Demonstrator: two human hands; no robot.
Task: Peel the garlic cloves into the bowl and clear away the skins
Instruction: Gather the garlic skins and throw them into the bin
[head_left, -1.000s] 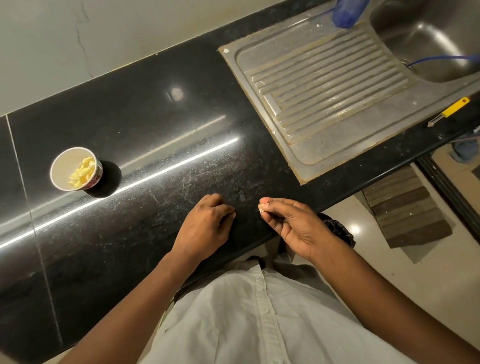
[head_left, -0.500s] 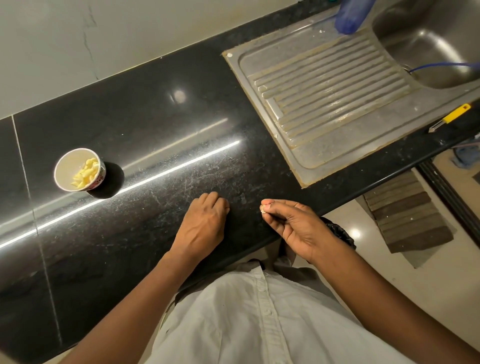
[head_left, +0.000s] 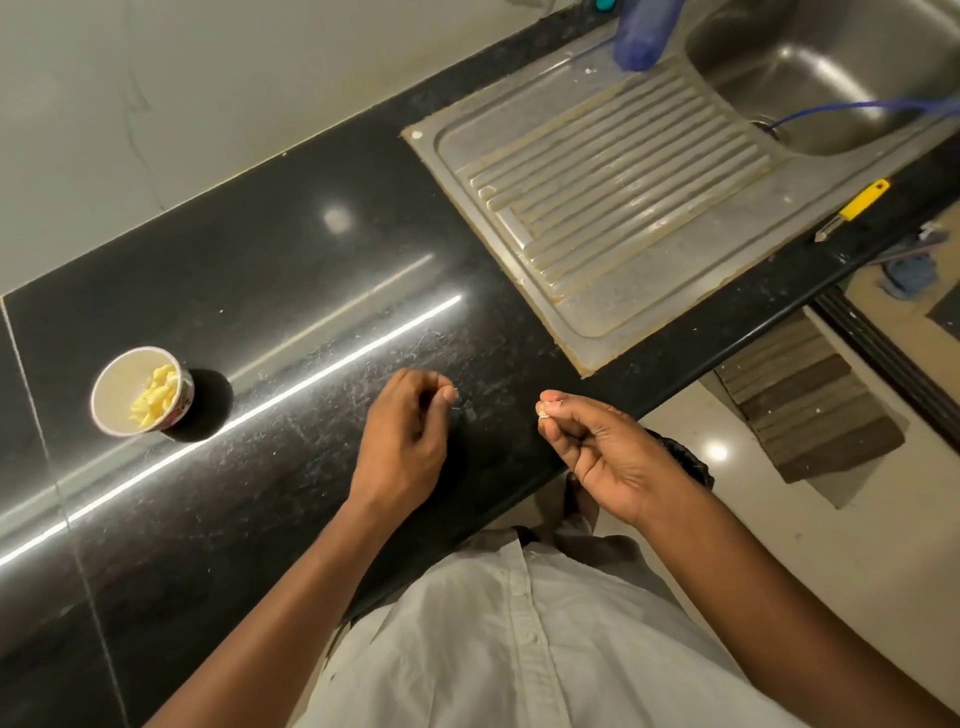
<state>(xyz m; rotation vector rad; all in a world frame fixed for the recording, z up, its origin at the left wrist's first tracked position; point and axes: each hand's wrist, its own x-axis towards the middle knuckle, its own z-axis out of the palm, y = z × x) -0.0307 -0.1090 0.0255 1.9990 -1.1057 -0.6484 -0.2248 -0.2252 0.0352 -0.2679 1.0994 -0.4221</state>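
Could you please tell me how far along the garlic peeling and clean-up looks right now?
Peeling looks done: yellow peeled cloves lie in the bowl, and no unpeeled ones are in view. In hand is the clean-up: the right hand pinches a pale skin scrap, and the left hand, fingers curled, rests among small flecks on the countertop; whether it holds one is unclear. Left: gathering those flecks and discarding them.

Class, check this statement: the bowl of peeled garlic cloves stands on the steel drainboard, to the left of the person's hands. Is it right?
Not quite. The head view shows the bowl of peeled garlic cloves standing on the black countertop, not on the steel drainboard. It is indeed to the left of the left hand and the right hand.
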